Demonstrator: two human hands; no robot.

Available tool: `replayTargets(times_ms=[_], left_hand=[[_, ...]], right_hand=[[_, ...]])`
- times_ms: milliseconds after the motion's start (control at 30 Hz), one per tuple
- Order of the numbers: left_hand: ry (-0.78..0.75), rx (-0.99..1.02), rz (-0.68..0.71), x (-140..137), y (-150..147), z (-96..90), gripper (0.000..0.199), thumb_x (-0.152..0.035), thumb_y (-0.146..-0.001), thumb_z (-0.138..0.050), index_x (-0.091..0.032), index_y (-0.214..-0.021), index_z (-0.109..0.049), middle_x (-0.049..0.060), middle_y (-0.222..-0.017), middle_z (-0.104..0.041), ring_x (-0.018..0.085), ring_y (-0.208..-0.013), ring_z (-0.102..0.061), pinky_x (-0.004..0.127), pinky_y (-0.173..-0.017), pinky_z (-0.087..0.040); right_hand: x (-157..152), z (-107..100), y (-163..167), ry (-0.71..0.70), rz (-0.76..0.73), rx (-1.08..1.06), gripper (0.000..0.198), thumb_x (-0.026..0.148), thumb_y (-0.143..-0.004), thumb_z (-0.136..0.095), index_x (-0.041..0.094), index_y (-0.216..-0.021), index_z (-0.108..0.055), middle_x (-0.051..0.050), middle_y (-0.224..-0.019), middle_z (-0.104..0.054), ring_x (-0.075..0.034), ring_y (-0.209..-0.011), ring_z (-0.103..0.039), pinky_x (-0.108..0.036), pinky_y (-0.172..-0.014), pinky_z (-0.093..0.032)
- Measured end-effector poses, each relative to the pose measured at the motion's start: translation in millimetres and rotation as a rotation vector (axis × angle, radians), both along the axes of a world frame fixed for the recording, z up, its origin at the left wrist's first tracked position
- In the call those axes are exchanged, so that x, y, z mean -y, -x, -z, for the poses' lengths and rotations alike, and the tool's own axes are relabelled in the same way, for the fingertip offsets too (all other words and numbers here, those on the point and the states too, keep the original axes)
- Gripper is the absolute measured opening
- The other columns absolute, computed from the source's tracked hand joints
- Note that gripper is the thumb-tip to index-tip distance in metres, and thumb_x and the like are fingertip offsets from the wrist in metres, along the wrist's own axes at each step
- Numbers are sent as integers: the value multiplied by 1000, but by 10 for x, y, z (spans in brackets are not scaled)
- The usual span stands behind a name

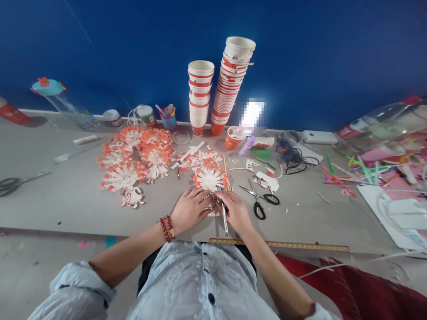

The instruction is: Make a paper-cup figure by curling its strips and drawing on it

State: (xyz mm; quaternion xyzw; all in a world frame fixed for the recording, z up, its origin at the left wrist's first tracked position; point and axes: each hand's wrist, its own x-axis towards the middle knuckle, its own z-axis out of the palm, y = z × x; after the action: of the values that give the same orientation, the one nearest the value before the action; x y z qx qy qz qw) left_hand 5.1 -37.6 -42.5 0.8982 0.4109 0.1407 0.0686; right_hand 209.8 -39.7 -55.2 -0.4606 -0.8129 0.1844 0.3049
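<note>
My left hand (191, 208) lies with its fingers stretched over a white paper cutout (209, 178), holding it against the table. The cutout's upper part is a round piece with fringed strips tipped in orange. Dark curved lines show on its lower part between my hands, which partly cover it. My right hand (236, 210) is closed on a pen (224, 218) at the cutout's right edge; the pen's tip is hidden by my fingers. Scissors (258, 195) with black handles lie spread just right of my right hand.
Finished-looking fringed cutouts (126, 175) lie in a cluster on the left. Behind stand two tall stacks of paper cups (201, 95) (230, 84). Paper scraps (203, 158) are heaped ahead. A ruler-like strip (280, 245) runs along the front edge. Colourful sticks (363, 171) lie at right.
</note>
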Motion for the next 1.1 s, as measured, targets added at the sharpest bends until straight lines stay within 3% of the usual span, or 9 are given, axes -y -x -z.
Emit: replayTargets(times_ms=[1100], left_hand=[[-50,-100,-19,41,-25,16,38,-37,-96,-49,-18,-128,-54,8,-140,-54,24,-127,-45,38,-95,-39]], right_hand=[[17,-47,8,8,-5,-11,29,19,-95,-49,24,-122,-58,-9,-106,-67,-24,-101,-60,-39,-89,-50]])
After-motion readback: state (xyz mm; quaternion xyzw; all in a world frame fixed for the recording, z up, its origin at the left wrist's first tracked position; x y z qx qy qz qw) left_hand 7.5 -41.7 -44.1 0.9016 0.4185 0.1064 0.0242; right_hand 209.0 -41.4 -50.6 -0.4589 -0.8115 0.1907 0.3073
